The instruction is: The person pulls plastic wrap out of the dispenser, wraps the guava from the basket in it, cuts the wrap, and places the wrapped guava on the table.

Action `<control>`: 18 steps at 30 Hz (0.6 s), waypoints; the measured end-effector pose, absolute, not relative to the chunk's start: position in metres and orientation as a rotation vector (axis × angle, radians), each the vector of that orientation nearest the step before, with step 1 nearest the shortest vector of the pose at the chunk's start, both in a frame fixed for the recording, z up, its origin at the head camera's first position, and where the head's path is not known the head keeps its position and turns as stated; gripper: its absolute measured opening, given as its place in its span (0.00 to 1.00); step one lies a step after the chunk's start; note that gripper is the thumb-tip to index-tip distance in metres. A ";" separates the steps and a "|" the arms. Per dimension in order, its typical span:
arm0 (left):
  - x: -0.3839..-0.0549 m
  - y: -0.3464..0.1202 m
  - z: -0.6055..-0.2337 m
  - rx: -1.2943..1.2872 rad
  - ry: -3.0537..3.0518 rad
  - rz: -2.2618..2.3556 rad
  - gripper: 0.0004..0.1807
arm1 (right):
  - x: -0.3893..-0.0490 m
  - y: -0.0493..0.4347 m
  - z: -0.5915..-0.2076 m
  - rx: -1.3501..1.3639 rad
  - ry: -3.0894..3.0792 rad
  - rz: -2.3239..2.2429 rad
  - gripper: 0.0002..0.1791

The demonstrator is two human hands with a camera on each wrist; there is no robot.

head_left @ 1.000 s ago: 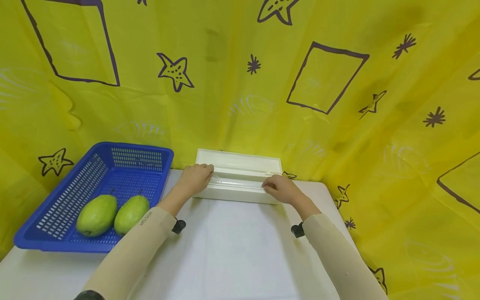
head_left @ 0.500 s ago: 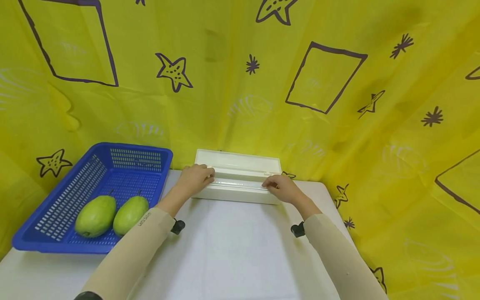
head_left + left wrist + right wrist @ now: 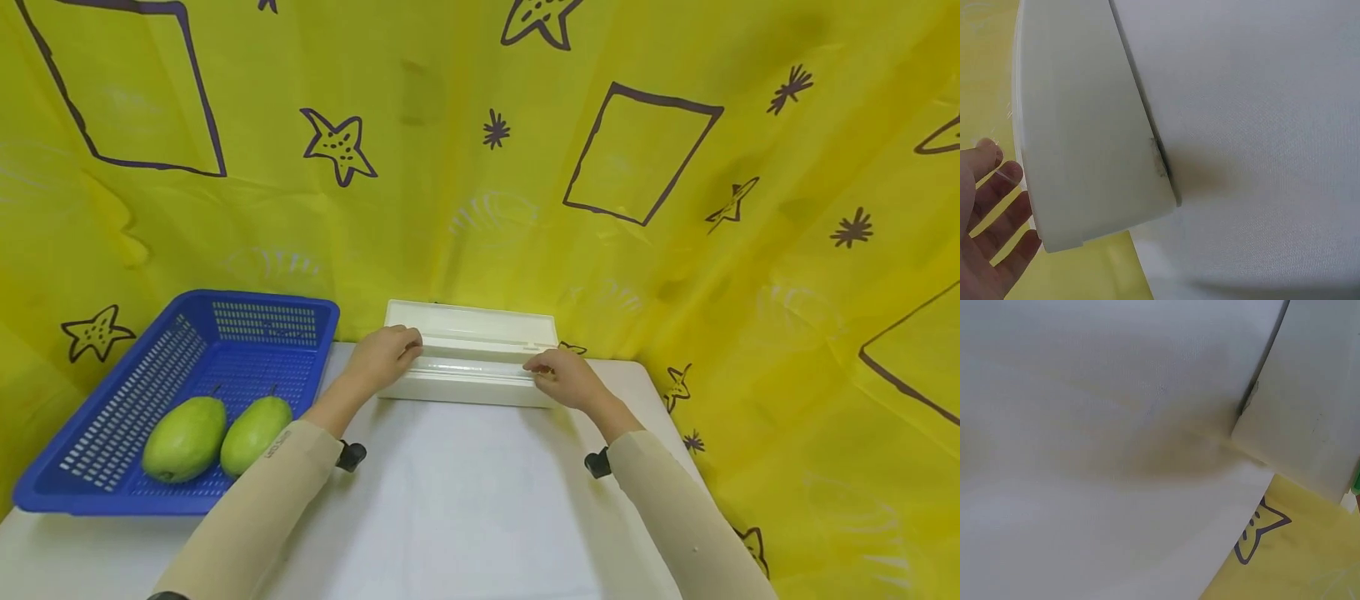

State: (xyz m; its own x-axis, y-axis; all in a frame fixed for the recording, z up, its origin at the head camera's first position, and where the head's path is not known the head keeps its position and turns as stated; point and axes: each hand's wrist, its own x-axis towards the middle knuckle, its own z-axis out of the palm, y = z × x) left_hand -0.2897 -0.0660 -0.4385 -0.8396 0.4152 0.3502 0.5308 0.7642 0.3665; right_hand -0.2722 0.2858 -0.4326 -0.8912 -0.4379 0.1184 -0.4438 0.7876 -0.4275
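Note:
A white cling film dispenser box stands at the back of the table, its lid raised against the curtain. Inside lies a clear, shiny roll of cling film. My left hand is at the box's left end; in the left wrist view, thumb and fingertips pinch thin clear film along the box's edge. At the right end, my right hand has thumb and finger brought together at the film. The right wrist view shows the box's corner, with that hand out of sight.
On the left of the table sits a blue plastic basket with two green, mango-like fruits in it. A yellow patterned curtain hangs close behind the box and along the right. White cloth covers the table.
The head view has shifted slightly, moving the basket and box a little left in frame. Both hands stay at the box's ends, with only small finger movements.

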 end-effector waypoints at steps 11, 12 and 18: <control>-0.286 -0.069 -0.433 -0.677 -2.727 -0.757 0.05 | -0.272 0.284 -0.434 0.698 -2.938 0.660 0.11; -0.287 -0.069 -0.432 -0.676 -2.721 -0.774 0.04 | -0.272 0.284 -0.433 0.688 -2.939 0.674 0.11; -0.290 -0.072 -0.431 -0.687 -2.692 -0.855 0.02 | -0.268 0.285 -0.432 0.659 -2.942 0.740 0.14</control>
